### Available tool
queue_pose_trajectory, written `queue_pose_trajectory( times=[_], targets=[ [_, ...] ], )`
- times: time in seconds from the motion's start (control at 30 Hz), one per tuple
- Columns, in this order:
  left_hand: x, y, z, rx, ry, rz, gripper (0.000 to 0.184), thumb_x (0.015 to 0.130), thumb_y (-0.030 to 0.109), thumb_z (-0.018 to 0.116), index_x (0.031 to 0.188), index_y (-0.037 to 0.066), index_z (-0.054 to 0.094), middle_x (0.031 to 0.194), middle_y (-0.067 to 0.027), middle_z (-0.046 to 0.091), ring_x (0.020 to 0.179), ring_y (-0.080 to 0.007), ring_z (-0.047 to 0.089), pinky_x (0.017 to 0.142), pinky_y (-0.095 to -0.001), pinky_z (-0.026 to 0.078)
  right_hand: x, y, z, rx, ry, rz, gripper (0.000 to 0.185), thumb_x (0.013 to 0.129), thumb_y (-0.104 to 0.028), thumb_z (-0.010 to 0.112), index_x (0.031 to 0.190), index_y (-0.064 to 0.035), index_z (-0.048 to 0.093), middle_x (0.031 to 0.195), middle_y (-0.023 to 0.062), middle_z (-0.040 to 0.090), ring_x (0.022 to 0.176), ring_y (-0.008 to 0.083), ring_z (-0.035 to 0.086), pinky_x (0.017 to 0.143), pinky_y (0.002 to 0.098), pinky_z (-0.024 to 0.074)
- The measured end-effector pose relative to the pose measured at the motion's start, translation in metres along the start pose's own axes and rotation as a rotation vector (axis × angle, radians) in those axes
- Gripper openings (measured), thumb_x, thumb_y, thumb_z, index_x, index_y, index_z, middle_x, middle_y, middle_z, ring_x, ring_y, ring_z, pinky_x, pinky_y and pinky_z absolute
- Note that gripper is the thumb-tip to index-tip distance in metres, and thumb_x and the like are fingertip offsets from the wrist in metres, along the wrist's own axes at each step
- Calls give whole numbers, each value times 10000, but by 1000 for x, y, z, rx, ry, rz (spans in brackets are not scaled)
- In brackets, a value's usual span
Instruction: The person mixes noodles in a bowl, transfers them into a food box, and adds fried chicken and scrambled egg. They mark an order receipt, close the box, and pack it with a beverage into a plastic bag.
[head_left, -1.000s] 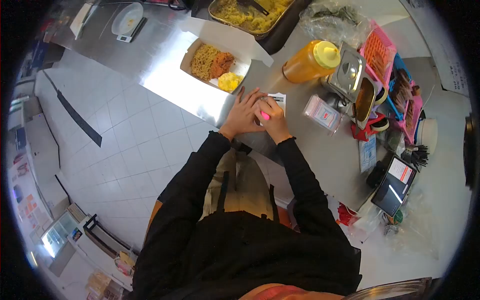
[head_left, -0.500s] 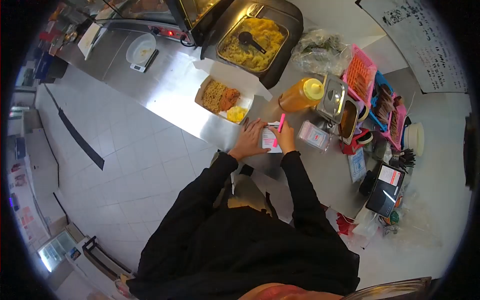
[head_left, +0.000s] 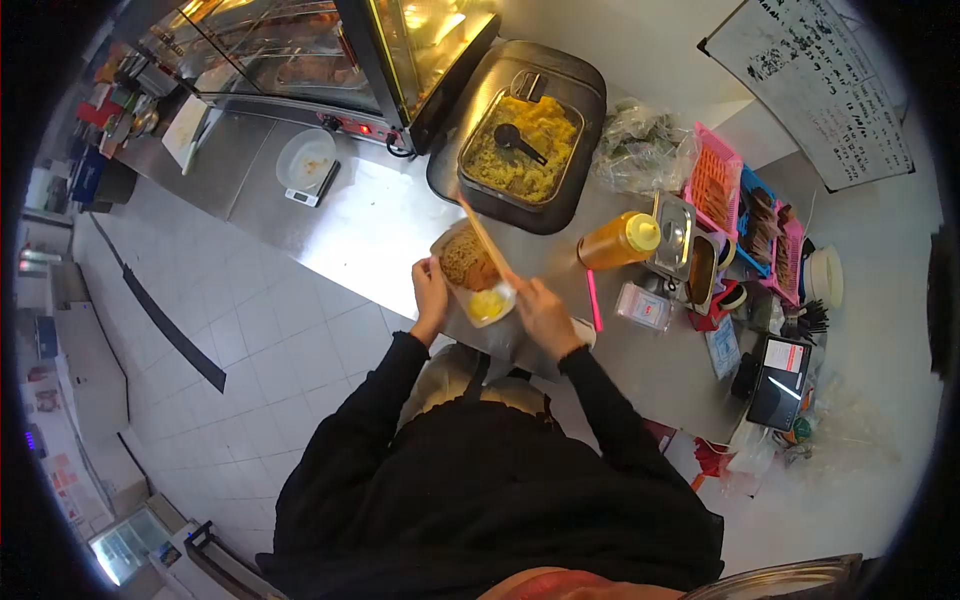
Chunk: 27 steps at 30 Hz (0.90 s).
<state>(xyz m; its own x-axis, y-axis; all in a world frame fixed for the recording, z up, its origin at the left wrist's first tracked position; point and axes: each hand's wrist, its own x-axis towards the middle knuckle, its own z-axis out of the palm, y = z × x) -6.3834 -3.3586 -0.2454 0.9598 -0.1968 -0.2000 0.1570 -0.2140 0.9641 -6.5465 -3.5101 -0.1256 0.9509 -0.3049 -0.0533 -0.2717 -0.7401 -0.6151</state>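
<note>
A cardboard takeaway box (head_left: 477, 309) stands at the counter's front edge, holding brown grains or noodles (head_left: 462, 258), a reddish-brown piece of food and a yellow scoop (head_left: 486, 303). My left hand (head_left: 430, 293) grips the box's left wall, fingers bent over its rim. On the other side, my right hand (head_left: 545, 312) is closed on the box's raised lid (head_left: 484, 238), which shows nearly edge-on. Right of that hand lies a pink highlighter (head_left: 594, 300) on the steel. A white paper slip (head_left: 584, 333) pokes out beside my right wrist.
Behind the box sits a pan of yellow food (head_left: 545, 180) with a black spoon. To the right are a sauce bottle (head_left: 620, 240), a small packet (head_left: 643, 306), colored baskets (head_left: 715, 180) and a tablet (head_left: 778, 382). A scale (head_left: 305, 197) stands left, near a heated display case (head_left: 290, 60).
Both hands have left the paper slip and moved to the takeaway box. The pink highlighter was let go onto the counter. The box's lid has been swung up on its right side.
</note>
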Motion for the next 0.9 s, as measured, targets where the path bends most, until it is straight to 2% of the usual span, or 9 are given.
queue_pose_trajectory(
  times=[0.17, 0.2, 0.37, 0.43, 0.47, 0.6, 0.7, 0.73, 0.9],
  targets=[
    [40, 48, -2, 297, -525, 141, 411, 970, 350, 415, 1170, -2, 480, 1068, -134, 567, 937, -224, 564, 858, -323, 434, -27, -17, 35, 97, 244, -129, 646, 836, -355, 615, 1378, -109, 363, 1255, 213, 405, 1110, 376, 481, 920, 419, 415],
    [45, 51, -4, 53, -567, -51, 389, 972, 334, 416, 1176, 11, 491, 1074, -136, 578, 936, -223, 574, 861, -331, 433, -13, -21, 41, 7, 314, -86, 689, 826, -405, 614, 1382, -96, 349, 1273, 225, 383, 1134, 383, 459, 934, 427, 403],
    [-33, 134, -46, -116, -213, 13, 502, 956, 347, 447, 1297, -15, 375, 1266, -172, 479, 1196, -240, 442, 1010, -345, 336, 41, -17, 74, -410, 486, 257, 887, 741, -542, 646, 1367, -8, 314, 1246, 262, 412, 1132, 392, 460, 916, 403, 420],
    [-51, 113, -60, 46, -442, -368, 625, 944, 351, 479, 1378, -32, 243, 1426, -209, 271, 1331, -277, 264, 1064, -322, 266, 53, -3, 87, -227, 400, 380, 919, 713, -558, 659, 1346, 16, 320, 1221, 271, 454, 1104, 383, 492, 881, 392, 445],
    [-42, 65, -61, 103, -528, -300, 630, 938, 336, 498, 1380, -34, 243, 1386, -200, 336, 1274, -251, 341, 1012, -308, 321, 56, 1, 82, -132, 384, 411, 751, 731, -521, 670, 1143, 85, 505, 1013, 276, 586, 933, 372, 590, 768, 405, 485],
    [-30, 5, -68, 24, -601, -119, 576, 916, 281, 557, 1346, -45, 356, 1202, -146, 541, 1006, -154, 540, 792, -263, 449, 27, 24, 69, 150, 120, 487, 570, 802, -447, 645, 664, 103, 587, 662, 260, 594, 656, 374, 614, 620, 428, 471],
    [-15, 18, -82, 172, -668, -330, 486, 906, 264, 580, 1264, -50, 483, 1092, -88, 603, 840, -96, 551, 669, -242, 447, 3, 26, 62, 245, 67, 542, 566, 807, -472, 635, 701, 83, 596, 686, 247, 603, 641, 359, 609, 620, 415, 466],
    [-14, 31, -85, 296, -715, -320, 421, 930, 276, 544, 1196, -49, 554, 1120, -96, 606, 915, -111, 565, 744, -243, 460, -3, 22, 62, 286, 101, 562, 432, 830, -371, 655, 798, 59, 622, 717, 189, 635, 647, 271, 629, 632, 358, 486],
    [-28, 25, -89, 31, -523, 39, 425, 976, 302, 443, 1241, -19, 529, 1106, -112, 633, 1001, -142, 576, 865, -250, 448, -23, 26, 89, 724, 584, 369, 306, 830, -228, 680, 997, 21, 618, 871, 128, 667, 792, 183, 651, 705, 296, 512]
  ],
)
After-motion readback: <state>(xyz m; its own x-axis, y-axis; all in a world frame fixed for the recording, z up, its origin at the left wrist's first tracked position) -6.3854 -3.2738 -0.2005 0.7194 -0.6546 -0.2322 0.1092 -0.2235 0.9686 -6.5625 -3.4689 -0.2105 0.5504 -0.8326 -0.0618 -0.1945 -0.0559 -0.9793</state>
